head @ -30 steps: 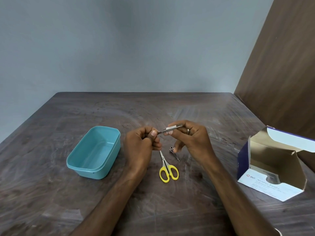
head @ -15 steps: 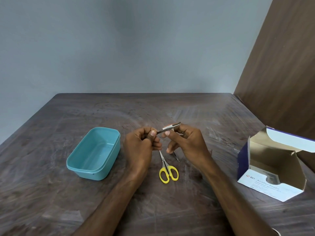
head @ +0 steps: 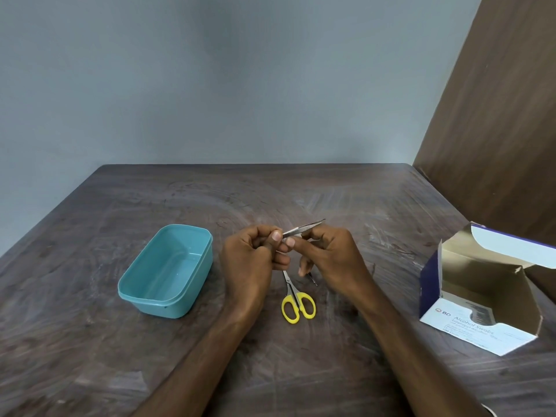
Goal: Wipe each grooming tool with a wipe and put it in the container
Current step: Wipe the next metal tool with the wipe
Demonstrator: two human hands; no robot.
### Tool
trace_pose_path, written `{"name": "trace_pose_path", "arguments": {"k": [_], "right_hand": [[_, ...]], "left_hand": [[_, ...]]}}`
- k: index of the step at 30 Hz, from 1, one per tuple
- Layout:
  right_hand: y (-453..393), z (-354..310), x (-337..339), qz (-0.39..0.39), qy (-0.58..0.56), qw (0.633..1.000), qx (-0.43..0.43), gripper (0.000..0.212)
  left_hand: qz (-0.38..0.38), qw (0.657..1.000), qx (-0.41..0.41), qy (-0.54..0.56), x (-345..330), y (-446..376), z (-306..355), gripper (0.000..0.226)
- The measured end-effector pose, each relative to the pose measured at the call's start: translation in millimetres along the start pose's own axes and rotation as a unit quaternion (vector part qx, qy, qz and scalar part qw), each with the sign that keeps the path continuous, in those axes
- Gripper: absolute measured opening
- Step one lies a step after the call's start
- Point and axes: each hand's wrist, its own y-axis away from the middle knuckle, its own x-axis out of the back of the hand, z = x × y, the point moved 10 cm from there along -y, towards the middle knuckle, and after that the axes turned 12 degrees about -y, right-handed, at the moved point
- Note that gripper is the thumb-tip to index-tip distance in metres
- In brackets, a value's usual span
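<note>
My left hand point(head: 252, 257) grips one end of a slim metal nail file point(head: 304, 228), which is held above the table with its tip pointing right and slightly up. My right hand point(head: 328, 257) pinches the file close to my left thumb; only a small pale bit of the wipe point(head: 290, 242) shows between the fingers. The teal container point(head: 186, 228) sits left of my hands with nothing in it. Yellow-handled scissors point(head: 298, 305) lie on the table below my hands. A small metal tool point(head: 313, 279) lies partly hidden under my right hand.
An open box of alcohol swabs point(head: 469, 323) stands at the right with its flap raised. The dark wooden table point(head: 270, 194) meets a grey wall behind and a brown panel point(head: 496, 115) at the right.
My right fingers have slid along the file from near its tip toward my left hand, so more of the tip is bare. The left hand has stayed in place.
</note>
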Motion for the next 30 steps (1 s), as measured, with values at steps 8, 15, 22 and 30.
{"name": "trace_pose_path", "arguments": {"k": [8, 15, 22, 30], "right_hand": [[0.8, -0.9, -2.1, 0.003, -0.011, 1.000, -0.002, 0.014], [-0.1, 1.5, -0.7, 0.018, -0.062, 0.998, -0.015, 0.012], [-0.4, 0.5, 1.8, 0.023, -0.088, 0.996, -0.014, 0.011], [-0.6, -0.7, 4.5, 0.027, -0.089, 0.996, -0.009, 0.010]], "left_hand": [[-0.009, 0.999, -0.032, -0.015, -0.9, -0.7, 9.2, 0.013], [0.019, 0.997, -0.053, -0.045, 1.4, -1.7, 9.5, 0.014], [0.045, 0.994, -0.065, -0.073, 6.4, -1.4, 13.1, 0.014], [0.062, 0.988, -0.088, -0.108, 8.6, 0.8, 18.5, 0.022]]}}
